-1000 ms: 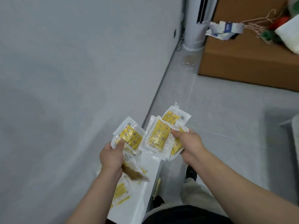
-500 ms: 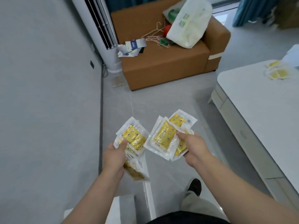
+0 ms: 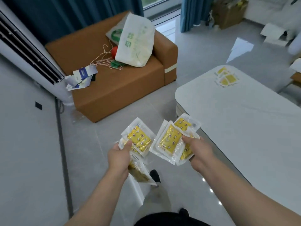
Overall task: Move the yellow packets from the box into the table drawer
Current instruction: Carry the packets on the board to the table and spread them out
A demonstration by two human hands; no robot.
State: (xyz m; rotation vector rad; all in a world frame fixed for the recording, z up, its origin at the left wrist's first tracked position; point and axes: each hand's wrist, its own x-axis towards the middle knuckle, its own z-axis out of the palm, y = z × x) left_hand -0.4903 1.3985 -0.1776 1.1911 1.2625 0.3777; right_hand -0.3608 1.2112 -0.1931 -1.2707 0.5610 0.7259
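The left hand (image 3: 119,156) pinches about four packets (image 3: 139,139) under its thumb, one dangling below; the right hand (image 3: 199,151) pinches a second bunch (image 3: 170,141), three or four, long axes slanting away and rightward. Both are above the floor (image 3: 91,144), beside the surface (image 3: 236,119), where some four loose packets (image 3: 227,78) lie flat.

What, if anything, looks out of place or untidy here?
Several yellow packets lie loose on the far corner of the white table, not in a drawer. The brown sofa is strewn with a white bag, wire hangers and crumpled papers.
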